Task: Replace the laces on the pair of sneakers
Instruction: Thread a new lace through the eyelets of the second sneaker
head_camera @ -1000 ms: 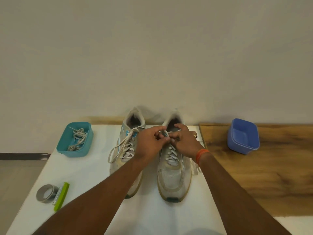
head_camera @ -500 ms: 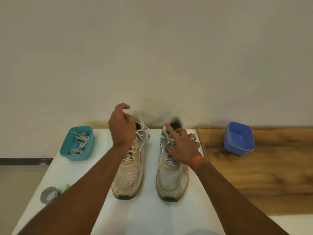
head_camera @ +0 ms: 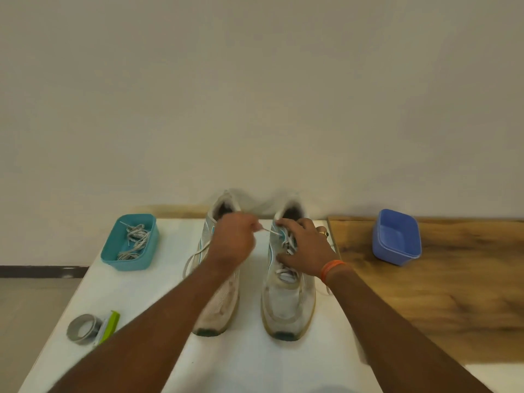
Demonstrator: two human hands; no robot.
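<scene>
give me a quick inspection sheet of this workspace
surface: white table abutting a wooden top
job's things: left sneaker and right sneaker side by side, toes toward the person; lace drawn taut from the right sneaker; spare laces in a teal tub
clutter: tape roll, green tool, blue tub
hands: left hand pinches the lace; right hand rests on the right sneaker
cables: nothing seen
surroundings: plain wall
</scene>
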